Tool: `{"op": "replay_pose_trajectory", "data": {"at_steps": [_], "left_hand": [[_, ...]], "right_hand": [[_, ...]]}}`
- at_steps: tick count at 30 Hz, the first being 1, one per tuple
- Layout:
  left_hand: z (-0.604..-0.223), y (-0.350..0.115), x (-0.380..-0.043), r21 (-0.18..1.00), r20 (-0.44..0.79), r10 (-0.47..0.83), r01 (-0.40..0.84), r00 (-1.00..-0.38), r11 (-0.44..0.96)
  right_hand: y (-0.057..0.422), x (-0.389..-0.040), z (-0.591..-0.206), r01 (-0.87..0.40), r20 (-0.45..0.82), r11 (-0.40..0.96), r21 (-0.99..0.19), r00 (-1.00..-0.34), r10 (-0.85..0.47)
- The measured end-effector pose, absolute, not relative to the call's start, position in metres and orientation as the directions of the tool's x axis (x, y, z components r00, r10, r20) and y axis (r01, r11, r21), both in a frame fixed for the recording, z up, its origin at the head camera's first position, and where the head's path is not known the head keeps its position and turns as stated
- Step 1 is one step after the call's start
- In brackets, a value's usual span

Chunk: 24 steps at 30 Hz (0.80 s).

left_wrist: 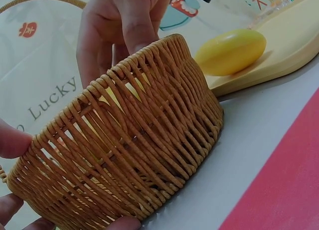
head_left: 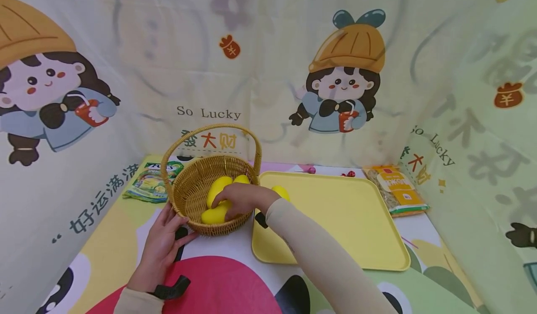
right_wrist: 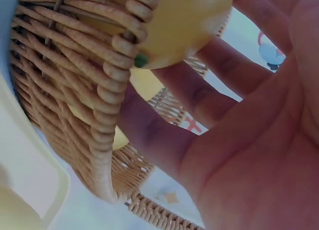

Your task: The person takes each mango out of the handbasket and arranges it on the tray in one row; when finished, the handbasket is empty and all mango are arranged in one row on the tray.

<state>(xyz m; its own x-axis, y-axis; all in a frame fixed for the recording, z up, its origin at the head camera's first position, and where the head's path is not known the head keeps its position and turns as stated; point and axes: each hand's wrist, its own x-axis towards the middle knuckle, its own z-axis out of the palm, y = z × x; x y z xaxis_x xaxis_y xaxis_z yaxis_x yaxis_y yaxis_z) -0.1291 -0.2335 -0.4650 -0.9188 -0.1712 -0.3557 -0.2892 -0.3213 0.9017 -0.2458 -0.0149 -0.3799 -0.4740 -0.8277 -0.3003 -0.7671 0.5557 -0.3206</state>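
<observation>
A woven wicker basket (head_left: pixel 184 195) with a tall arched handle stands at the left of the tray, with yellow mangoes (head_left: pixel 219 188) inside. My left hand (head_left: pixel 161 244) grips its near left side, the thumb at the rim (left_wrist: pixel 32 147) and fingers spread low along the wall. Reaching in over the right side, my right hand (head_left: pixel 241 200) has its fingers around the nearest mango (head_left: pixel 213 216). The right wrist view shows that mango (right_wrist: pixel 184 25) close up, green-tipped, hiding some fingertips. One more mango (left_wrist: pixel 232 51) lies on the yellow tray (head_left: pixel 335 221), partly behind the right forearm in the head view.
A green bag (head_left: pixel 153 183) lies behind the basket at the left. An orange packet (head_left: pixel 396 190) is beside the tray's right edge. Small pink and red items (head_left: pixel 310 170) sit behind the tray. Printed cloth walls (head_left: pixel 268 118) enclose the back and sides.
</observation>
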Motion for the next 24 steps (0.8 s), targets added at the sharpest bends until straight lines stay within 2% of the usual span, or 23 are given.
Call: {"op": "replay_pose_trajectory", "data": {"at_steps": [7,15,24], "left_hand": [[-0.464,-0.234,-0.129,0.903,-0.351,-0.168,-0.286,-0.921,-0.32],[-0.463,-0.234,-0.129,0.901,-0.347,-0.161,-0.28,-0.924,-0.331],[-0.465,-0.233,-0.129,0.898,-0.353,-0.161,-0.286,-0.922,-0.333]], "right_hand": [[-0.003,-0.242,-0.372,-0.779,-0.213,0.537,-0.324,-0.493,-0.844],[0.017,-0.228,-0.362,-0.799,-0.015,0.542,-0.259,-0.558,-0.83],[0.042,-0.215,-0.363,-0.777,0.166,0.544,-0.316,-0.61,-0.775]]}}
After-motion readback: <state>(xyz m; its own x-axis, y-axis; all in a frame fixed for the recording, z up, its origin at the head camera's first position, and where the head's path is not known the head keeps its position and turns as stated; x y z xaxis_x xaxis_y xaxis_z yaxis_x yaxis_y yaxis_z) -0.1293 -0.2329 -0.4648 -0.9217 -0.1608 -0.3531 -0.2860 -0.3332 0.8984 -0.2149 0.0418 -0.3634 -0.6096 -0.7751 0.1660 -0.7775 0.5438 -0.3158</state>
